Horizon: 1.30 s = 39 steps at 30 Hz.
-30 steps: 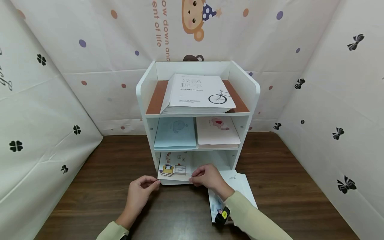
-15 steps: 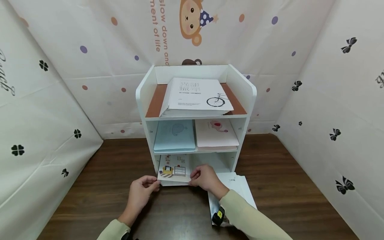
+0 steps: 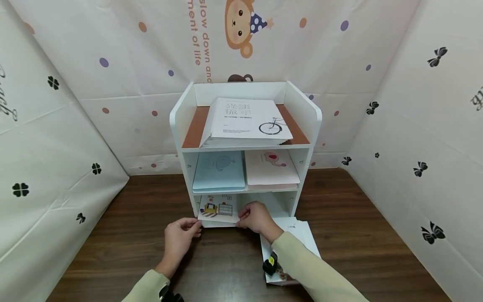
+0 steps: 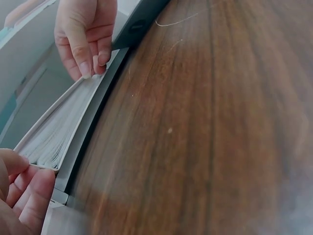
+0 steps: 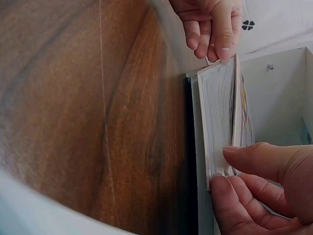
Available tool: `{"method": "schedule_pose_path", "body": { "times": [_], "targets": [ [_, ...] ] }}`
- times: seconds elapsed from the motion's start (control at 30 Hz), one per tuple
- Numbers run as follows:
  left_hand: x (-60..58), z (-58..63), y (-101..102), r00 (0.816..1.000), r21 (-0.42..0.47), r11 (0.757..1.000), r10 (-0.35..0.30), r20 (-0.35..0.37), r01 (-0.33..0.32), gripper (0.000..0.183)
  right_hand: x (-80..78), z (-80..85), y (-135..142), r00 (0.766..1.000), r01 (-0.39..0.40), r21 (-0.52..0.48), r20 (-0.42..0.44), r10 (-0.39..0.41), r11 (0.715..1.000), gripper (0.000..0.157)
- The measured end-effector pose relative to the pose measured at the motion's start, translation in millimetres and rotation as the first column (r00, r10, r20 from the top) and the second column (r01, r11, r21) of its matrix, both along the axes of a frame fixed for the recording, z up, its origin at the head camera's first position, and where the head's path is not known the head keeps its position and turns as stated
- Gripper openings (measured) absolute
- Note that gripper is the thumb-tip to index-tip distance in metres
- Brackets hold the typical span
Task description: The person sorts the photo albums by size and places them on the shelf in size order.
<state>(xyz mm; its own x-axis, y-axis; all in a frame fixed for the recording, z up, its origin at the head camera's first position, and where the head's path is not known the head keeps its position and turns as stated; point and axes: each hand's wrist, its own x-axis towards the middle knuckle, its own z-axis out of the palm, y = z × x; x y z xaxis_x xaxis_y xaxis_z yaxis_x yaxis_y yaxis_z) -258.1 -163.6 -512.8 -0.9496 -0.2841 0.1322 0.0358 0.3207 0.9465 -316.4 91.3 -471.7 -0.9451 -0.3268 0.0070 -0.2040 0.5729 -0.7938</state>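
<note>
On the bottom shelf, at the left, lies a thick book [image 3: 219, 209] with a cartoon room on its pale cover. Its page edges [image 5: 215, 112] face outward in the right wrist view. My left hand [image 3: 181, 238] pinches the near left corner between thumb and fingers. At the near right corner, my right hand [image 3: 257, 218] grips the same book, thumb on the cover side and fingers at the lower edge. Beneath my right forearm, a white book [image 3: 299, 235] lies on the table, partly covered by the sleeve.
A white shelf unit [image 3: 315, 126] stands against the patterned cloth. Its top holds a white stack of books with a bicycle cover [image 3: 245, 115]. Blue whale-print books [image 3: 219, 170] and pink elephant-print books [image 3: 271, 167] fill the middle level. The dark wooden table [image 3: 113, 251] spreads around it.
Both hands have moved slightly forward, and the book between them has slid a little deeper into the bottom shelf. The head view has tilted slightly. Both hands keep their hold.
</note>
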Motion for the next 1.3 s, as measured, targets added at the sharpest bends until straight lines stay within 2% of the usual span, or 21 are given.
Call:
{"method": "schedule_pose_path", "body": {
  "times": [0.37, 0.7, 0.83, 1.0, 1.3],
  "targets": [
    [-6.6, -1.5, 3.8, 0.999, 0.025, 0.999, 0.041, -0.006, -0.041, 0.008, -10.3, 0.3, -1.4, 1.0, 0.017, 0.048, -0.005, -0.017, 0.999, 0.022],
    [-5.7, -1.1, 4.6, 0.999, 0.041, 0.998, 0.043, -0.012, -0.043, 0.009, -11.2, 0.7, -0.7, 1.0, 0.02, 0.041, -0.012, -0.02, 0.999, 0.024],
    [-2.1, 0.3, 7.3, 1.0, 0.074, 0.997, 0.02, -0.007, -0.02, 0.009, -8.7, -1.7, 3.7, 1.0, -0.006, -0.003, -0.024, 0.006, 1.0, 0.025],
    [4.8, 3.8, 13.7, 0.999, 0.106, 0.994, -0.036, -0.025, 0.038, 0.01, -2.3, -2.5, 10.6, 1.0, -0.026, -0.091, -0.007, 0.026, 0.995, 0.028],
    [19.9, 8.4, 27.1, 0.992, 0.095, 0.988, -0.114, -0.05, 0.118, 0.022, 23.4, 5.9, 24.9, 0.996, -0.072, -0.236, 0.037, 0.083, 0.969, 0.038]
  ]
}}
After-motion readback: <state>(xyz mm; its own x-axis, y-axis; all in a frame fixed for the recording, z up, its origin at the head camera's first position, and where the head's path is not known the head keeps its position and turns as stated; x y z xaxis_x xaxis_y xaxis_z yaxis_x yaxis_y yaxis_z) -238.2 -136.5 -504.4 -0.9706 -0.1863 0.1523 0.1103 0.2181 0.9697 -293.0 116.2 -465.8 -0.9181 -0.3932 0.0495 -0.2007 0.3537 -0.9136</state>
